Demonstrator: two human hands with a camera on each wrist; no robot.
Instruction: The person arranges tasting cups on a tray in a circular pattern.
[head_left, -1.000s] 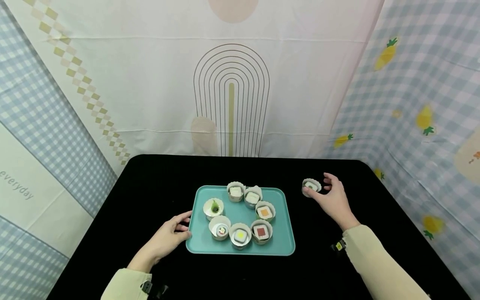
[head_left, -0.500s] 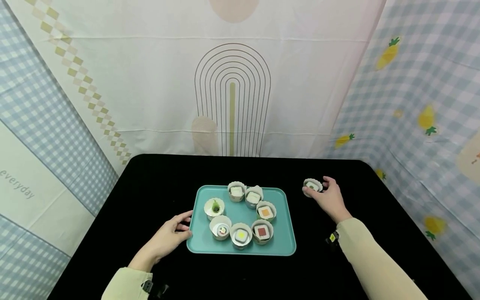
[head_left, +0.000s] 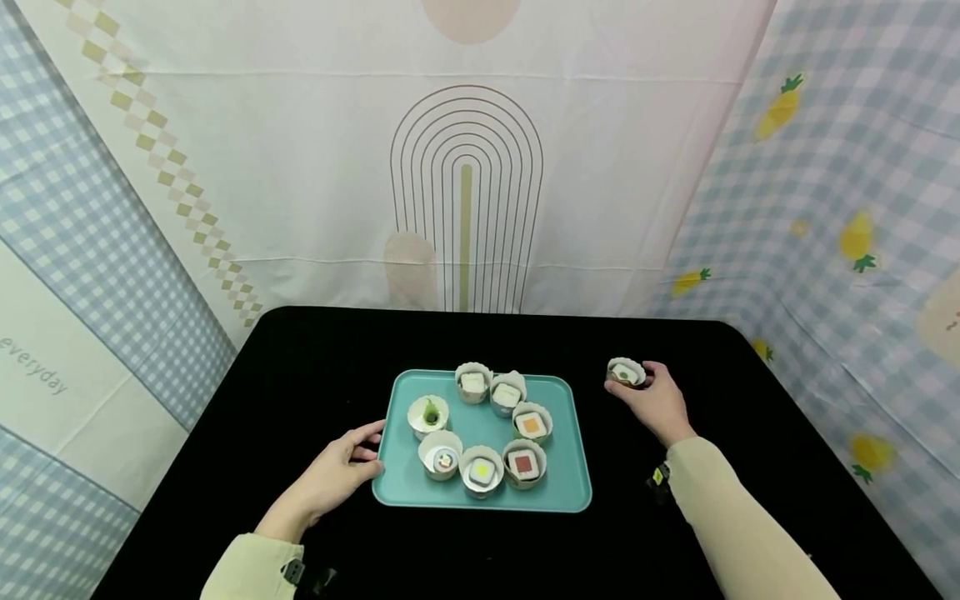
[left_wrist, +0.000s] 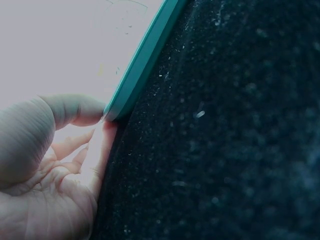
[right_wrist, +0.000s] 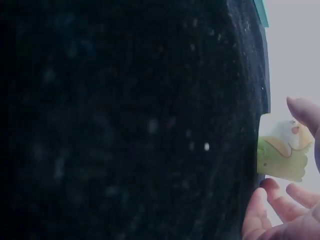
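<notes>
My left hand (head_left: 333, 475) pinches the left edge of a teal tray (head_left: 566, 492) between thumb and fingers; the left wrist view shows the thumb and a finger (left_wrist: 102, 145) meeting at the tray's corner. Beyond the tray's right side, a paper cup (head_left: 625, 369) with a scalloped rim stands on the black table, a whitish piece inside. My right hand (head_left: 660, 404) spreads around it, thumb on the near side, fingers on the right. In the right wrist view the thumb tip stands slightly apart from the printed cup (right_wrist: 282, 155), with the fingertips close to its other side.
Several cups with small pieces form a ring on the tray, among them one with a red-topped block (head_left: 522, 465) and one with a green piece (head_left: 431, 412). Patterned cloth (head_left: 600, 183) hangs behind the black table (head_left: 345, 350).
My right hand has come lower and closer around the lone cup, its thumb now lower on the near side. The cup, the tray and my left hand look unchanged.
</notes>
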